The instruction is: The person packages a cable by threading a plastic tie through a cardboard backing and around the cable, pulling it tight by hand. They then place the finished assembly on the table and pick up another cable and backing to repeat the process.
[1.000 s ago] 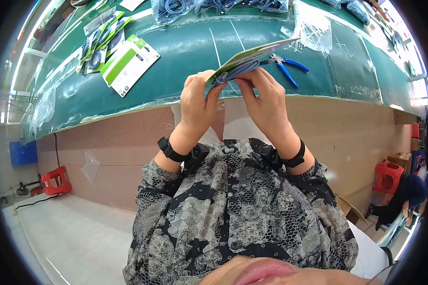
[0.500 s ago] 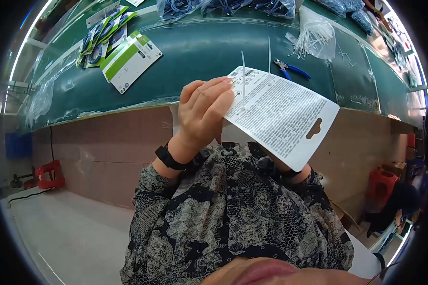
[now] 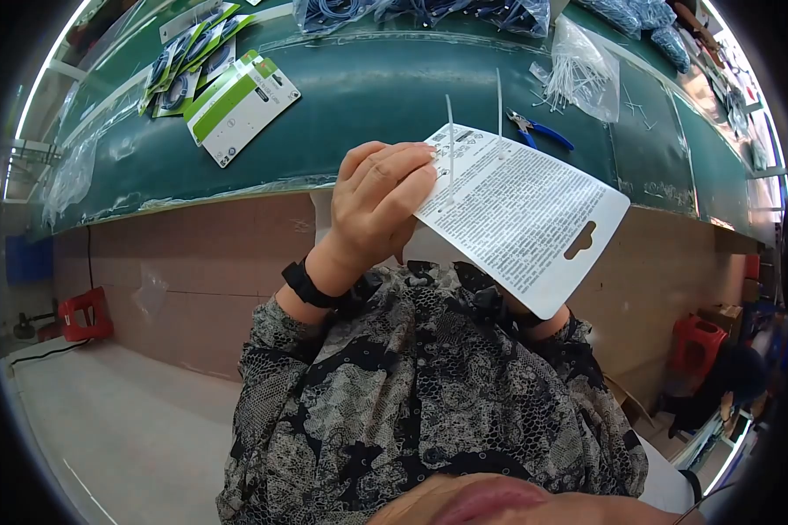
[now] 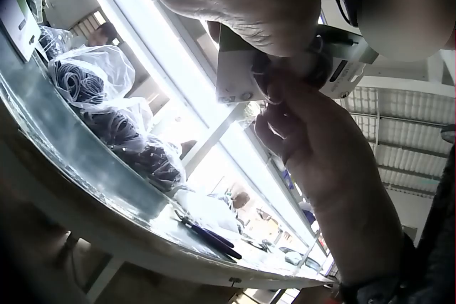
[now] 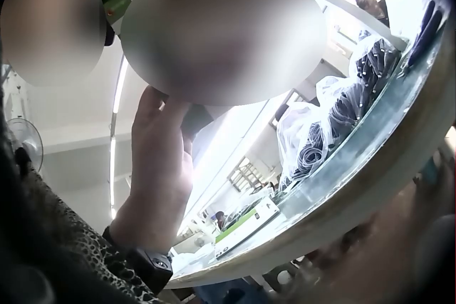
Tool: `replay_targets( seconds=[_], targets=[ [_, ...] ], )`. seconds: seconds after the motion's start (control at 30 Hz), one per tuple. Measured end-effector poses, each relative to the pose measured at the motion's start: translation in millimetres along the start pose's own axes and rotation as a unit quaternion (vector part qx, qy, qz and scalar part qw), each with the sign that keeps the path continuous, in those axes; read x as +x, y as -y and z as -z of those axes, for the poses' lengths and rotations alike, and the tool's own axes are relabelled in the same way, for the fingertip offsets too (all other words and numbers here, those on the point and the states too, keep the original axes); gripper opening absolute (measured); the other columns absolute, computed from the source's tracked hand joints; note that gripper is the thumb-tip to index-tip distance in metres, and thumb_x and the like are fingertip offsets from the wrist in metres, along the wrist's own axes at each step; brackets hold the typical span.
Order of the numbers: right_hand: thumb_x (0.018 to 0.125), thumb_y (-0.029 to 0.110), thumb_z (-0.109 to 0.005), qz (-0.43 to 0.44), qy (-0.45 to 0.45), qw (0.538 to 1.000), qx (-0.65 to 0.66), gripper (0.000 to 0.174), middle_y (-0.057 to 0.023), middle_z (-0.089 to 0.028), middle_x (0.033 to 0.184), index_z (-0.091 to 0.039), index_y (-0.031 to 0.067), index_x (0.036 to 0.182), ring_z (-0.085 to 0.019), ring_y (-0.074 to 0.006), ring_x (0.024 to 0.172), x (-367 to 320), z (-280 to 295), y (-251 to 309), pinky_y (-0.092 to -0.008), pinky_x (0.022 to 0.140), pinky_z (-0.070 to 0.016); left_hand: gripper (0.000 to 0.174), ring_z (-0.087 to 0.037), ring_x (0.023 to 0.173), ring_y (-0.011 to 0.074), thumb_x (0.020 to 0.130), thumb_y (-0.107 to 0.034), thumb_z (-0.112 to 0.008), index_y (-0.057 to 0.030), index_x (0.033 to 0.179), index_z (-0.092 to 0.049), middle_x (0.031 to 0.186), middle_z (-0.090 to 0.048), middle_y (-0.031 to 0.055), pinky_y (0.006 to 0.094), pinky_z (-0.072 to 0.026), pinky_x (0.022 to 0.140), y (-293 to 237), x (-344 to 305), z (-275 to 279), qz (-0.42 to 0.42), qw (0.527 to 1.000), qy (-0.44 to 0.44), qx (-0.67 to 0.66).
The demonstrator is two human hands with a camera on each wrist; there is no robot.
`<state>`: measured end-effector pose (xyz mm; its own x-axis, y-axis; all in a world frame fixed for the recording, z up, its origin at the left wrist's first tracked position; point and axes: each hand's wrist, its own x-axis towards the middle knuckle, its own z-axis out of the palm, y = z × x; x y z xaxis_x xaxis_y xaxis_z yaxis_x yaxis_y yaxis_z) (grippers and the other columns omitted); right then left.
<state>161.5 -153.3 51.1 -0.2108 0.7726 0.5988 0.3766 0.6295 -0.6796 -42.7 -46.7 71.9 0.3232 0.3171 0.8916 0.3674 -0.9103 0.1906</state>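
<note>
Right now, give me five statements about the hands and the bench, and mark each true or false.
1. The left hand grips a white cardboard card covered in printed text. True.
2. The blue-handled metal pliers lie on top of that card. False: they lie on the green table.
3. Two thin white plastic ties extend past the card's upper edge. True.
4. The card's dark cut-out hang hole is at the end nearest the left hand. False: it is at the opposite end.
5. Flat green-and-white cardboard packages lie on the table's left side. True.
</note>
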Motion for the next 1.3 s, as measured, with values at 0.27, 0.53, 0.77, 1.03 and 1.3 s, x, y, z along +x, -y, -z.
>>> replay_targets(
  seconds=[0.27,0.53,0.77,1.03,1.3],
  targets=[
    [0.095,0.034,-0.04,0.009,0.019,0.999,0.036,0.05,-0.0122,-0.042,0.134,-0.031,0.0069,0.136,-0.044,-0.0234,0.121,52,-38,-27,-0.0361,0.098,-0.0411,0.019,-0.064,0.089,0.0236,0.078,-0.003,-0.059,-0.0044,0.096,-0.056,0.098,-0.065,0.0097,0.0351,-0.0454,0.08,0,-5,-1,0.015,1.0,-0.009,-0.007],
    [0.092,0.036,-0.045,0.069,0.001,0.989,-0.134,0.054,-0.0117,-0.046,0.132,-0.034,0.0068,0.136,-0.049,-0.0222,0.118,57,-31,-22,-0.0364,0.097,-0.0421,0.019,-0.064,0.087,0.0234,0.078,-0.006,-0.061,-0.0039,0.096,-0.056,0.096,-0.065,0.0097,0.0347,-0.0455,0.079,-2,-6,-4,0.036,0.999,-0.015,-0.011],
    [0.089,0.04,-0.05,-0.018,0.014,0.995,-0.102,0.058,-0.0134,-0.051,0.127,-0.037,0.0061,0.134,-0.055,-0.024,0.111,48,-30,-8,-0.0371,0.095,-0.0455,0.02,-0.064,0.087,0.023,0.077,-0.007,-0.063,-0.0042,0.096,-0.056,0.097,-0.065,0.0095,0.0332,-0.0442,0.078,-2,-7,-2,0.032,0.999,-0.032,-0.028],
    [0.09,0.041,-0.048,-0.113,-0.036,0.919,0.377,0.06,-0.0146,-0.048,0.129,-0.035,0.006,0.136,-0.052,-0.0257,0.115,35,-42,-29,-0.0375,0.096,-0.0456,0.022,-0.064,0.087,0.0219,0.077,-0.008,-0.065,-0.0062,0.098,-0.057,0.097,-0.065,0.0089,0.0316,-0.043,0.077,-3,-2,-2,0.026,0.999,-0.039,-0.007],
    [0.089,0.041,-0.048,-0.122,-0.044,0.844,0.521,0.061,-0.0152,-0.047,0.13,-0.034,0.0057,0.136,-0.051,-0.0266,0.116,32,-58,-60,-0.038,0.096,-0.0457,0.024,-0.064,0.087,0.0206,0.075,-0.009,-0.068,-0.0074,0.098,-0.059,0.098,-0.065,0.0087,0.0313,-0.0435,0.076,-6,-4,-2,0.05,0.997,-0.044,-0.034]
  ],
)
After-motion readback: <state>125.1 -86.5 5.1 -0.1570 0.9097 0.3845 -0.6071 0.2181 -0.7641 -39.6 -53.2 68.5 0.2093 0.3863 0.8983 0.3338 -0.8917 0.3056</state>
